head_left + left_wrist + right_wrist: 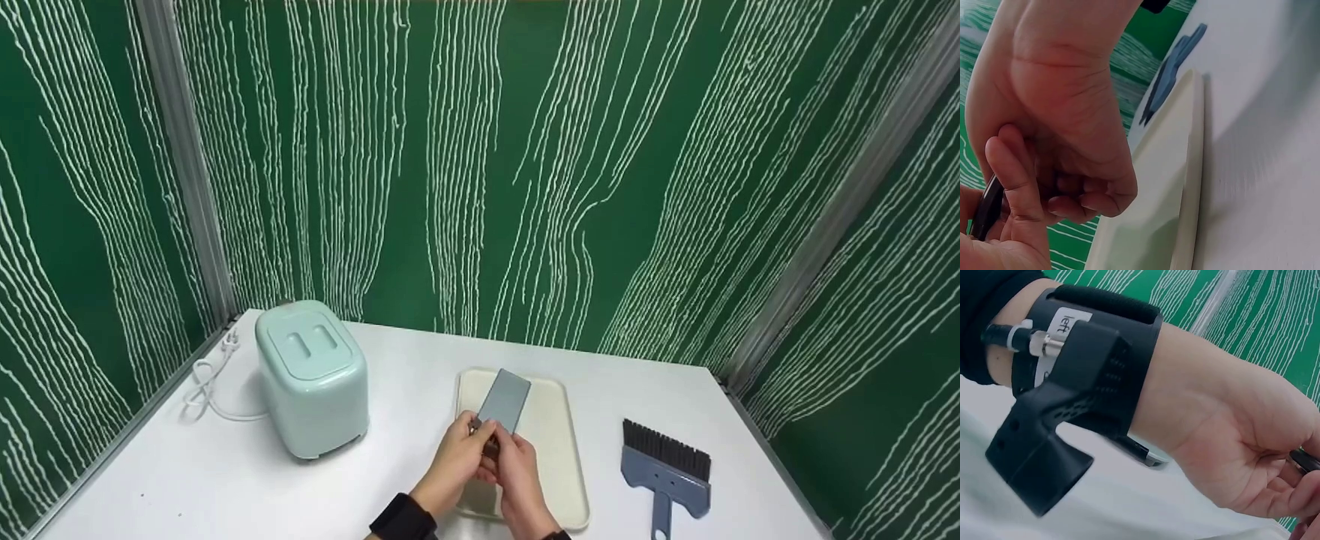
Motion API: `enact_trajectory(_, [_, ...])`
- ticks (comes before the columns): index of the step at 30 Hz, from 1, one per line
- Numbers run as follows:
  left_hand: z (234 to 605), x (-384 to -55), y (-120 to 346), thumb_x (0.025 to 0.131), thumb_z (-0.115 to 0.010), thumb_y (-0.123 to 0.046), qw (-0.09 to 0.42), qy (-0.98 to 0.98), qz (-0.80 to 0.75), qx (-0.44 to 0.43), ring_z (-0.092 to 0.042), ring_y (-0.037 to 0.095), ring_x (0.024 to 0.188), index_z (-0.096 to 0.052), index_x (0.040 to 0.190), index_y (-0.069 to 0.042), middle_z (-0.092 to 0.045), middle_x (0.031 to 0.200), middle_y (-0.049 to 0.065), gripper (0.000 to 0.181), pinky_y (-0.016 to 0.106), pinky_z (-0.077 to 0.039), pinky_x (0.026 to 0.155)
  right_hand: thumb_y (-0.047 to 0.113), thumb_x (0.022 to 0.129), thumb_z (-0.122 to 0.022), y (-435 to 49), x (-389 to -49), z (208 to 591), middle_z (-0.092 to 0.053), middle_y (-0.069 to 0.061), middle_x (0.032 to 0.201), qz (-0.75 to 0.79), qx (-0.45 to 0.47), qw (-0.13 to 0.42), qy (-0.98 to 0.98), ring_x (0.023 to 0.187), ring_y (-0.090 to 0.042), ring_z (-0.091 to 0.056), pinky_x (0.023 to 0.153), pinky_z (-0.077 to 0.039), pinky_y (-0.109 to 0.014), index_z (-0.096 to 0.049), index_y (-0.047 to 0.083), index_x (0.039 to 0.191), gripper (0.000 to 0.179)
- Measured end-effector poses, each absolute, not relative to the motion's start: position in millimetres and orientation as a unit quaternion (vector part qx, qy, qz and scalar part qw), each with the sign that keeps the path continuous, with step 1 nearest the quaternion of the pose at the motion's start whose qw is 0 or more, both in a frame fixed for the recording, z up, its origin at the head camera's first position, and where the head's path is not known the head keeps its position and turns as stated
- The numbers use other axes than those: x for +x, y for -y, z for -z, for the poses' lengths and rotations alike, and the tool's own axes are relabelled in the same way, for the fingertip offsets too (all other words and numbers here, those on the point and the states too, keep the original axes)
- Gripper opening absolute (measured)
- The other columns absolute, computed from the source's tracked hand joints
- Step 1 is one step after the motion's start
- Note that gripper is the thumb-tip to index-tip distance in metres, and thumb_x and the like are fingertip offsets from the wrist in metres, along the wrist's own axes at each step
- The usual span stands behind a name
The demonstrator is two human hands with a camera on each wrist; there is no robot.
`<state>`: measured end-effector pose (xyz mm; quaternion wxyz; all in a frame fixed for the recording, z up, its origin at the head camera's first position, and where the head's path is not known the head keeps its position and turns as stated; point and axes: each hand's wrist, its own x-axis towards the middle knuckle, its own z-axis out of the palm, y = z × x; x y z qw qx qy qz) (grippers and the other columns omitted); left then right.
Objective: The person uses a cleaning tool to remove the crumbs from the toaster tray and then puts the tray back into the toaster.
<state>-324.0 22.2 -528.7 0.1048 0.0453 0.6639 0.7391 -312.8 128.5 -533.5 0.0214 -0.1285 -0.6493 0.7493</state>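
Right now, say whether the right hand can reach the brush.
Likely yes: nothing tall stands between the right hand and the brush, though that hand first must leave the grey tool.

The left hand (456,454) and right hand (519,469) gripped a flat grey item (506,400) above a cream tray (553,450) on the desk (409,382). A mint toaster (319,397) stood near the far left corner; a black-bristled blue brush (664,476) lay near the right edge.
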Motion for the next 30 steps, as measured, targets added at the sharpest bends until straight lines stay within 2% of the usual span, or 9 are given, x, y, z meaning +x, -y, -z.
enact_trajectory(6, [529.5, -324.1, -16.8, 0.113, -0.054, -0.026, 0.121, -0.645, -0.752, 0.052, -0.057, 0.007, 0.048, -0.053, 0.106, -0.007, -0.057, 0.072, 0.001, 0.02, 0.018, -0.052, 0.045, 0.044, 0.115, -0.045, -135.6, -308.0, 533.9, -0.071, 0.006, 0.086, -0.734, -0.097, -0.013, 0.672, 0.071, -0.006, -0.062, 0.064, -0.053, -0.02, -0.07, -0.002, 0.119, 0.052])
enact_trajectory(10, [528.6, -325.1, -11.4, 0.11, -0.053, -0.02, 0.128, -0.634, -0.76, 0.062, -0.06, 0.007, 0.046, -0.052, 0.104, -0.007, -0.064, 0.064, 0.002, 0.015, 0.018, -0.052, 0.044, 0.054, 0.114, -0.038, -147.3, -304.9, 533.1, -0.064, 0.006, 0.083, -0.697, -0.091, -0.034, 0.711, 0.074, -0.01, -0.058, 0.067, -0.049, -0.026, -0.07, 0.008, 0.103, 0.058])
enact_trajectory(12, [527.6, -325.9, -8.5, 0.109, -0.052, -0.018, 0.127, -0.635, -0.759, 0.066, -0.061, 0.007, 0.046, -0.052, 0.104, -0.006, -0.066, 0.064, 0.003, 0.013, 0.018, -0.051, 0.043, 0.059, 0.114, -0.035, -156.4, -303.4, 532.3, -0.061, 0.006, 0.082, -0.677, -0.095, -0.037, 0.729, 0.075, -0.011, -0.056, 0.067, -0.045, -0.028, -0.069, 0.009, 0.102, 0.062])
enact_trajectory(17, [525.4, -326.8, -0.7, 0.107, -0.053, -0.015, 0.129, -0.633, -0.76, 0.068, -0.061, 0.006, 0.046, -0.054, 0.107, -0.004, -0.068, 0.064, 0.003, 0.011, 0.017, -0.051, 0.043, 0.061, 0.114, -0.028, -188.2, -299.0, 530.8, -0.059, 0.004, 0.085, -0.647, -0.104, -0.022, 0.755, 0.074, -0.011, -0.055, 0.066, -0.045, -0.029, -0.068, 0.001, 0.116, 0.072])
enact_trajectory(22, [525.1, -326.5, 6.1, 0.107, -0.055, -0.013, 0.133, -0.629, -0.762, 0.077, -0.061, 0.005, 0.048, -0.053, 0.109, -0.003, -0.069, 0.066, 0.003, 0.01, 0.017, -0.052, 0.044, 0.055, 0.116, -0.029, -226.2, -295.6, 532.9, -0.059, 0.003, 0.082, -0.629, -0.117, -0.009, 0.769, 0.072, -0.011, -0.055, 0.064, -0.045, -0.027, -0.065, 0.002, 0.113, 0.064])
enact_trajectory(26, [525.5, -326.2, 8.8, 0.107, -0.056, -0.014, 0.132, -0.634, -0.757, 0.083, -0.062, 0.006, 0.049, -0.053, 0.107, -0.005, -0.07, 0.068, 0.003, 0.01, 0.017, -0.053, 0.045, 0.045, 0.117, -0.035, -254.6, -291.4, 535.7, -0.058, 0.004, 0.08, -0.614, -0.132, 0.011, 0.778, 0.071, -0.012, -0.054, 0.061, -0.042, -0.026, -0.065, 0.006, 0.105, 0.052])
enact_trajectory(30, [526.8, -326.3, 9.3, 0.107, -0.056, -0.014, 0.13, -0.64, -0.752, 0.088, -0.062, 0.006, 0.049, -0.053, 0.107, -0.004, -0.07, 0.068, 0.003, 0.011, 0.017, -0.053, 0.045, 0.033, 0.118, -0.039, -282.7, -288.2, 538.9, -0.058, 0.004, 0.079, -0.588, -0.144, 0.036, 0.795, 0.071, -0.013, -0.053, 0.06, -0.04, -0.026, -0.065, 0.004, 0.102, 0.042])
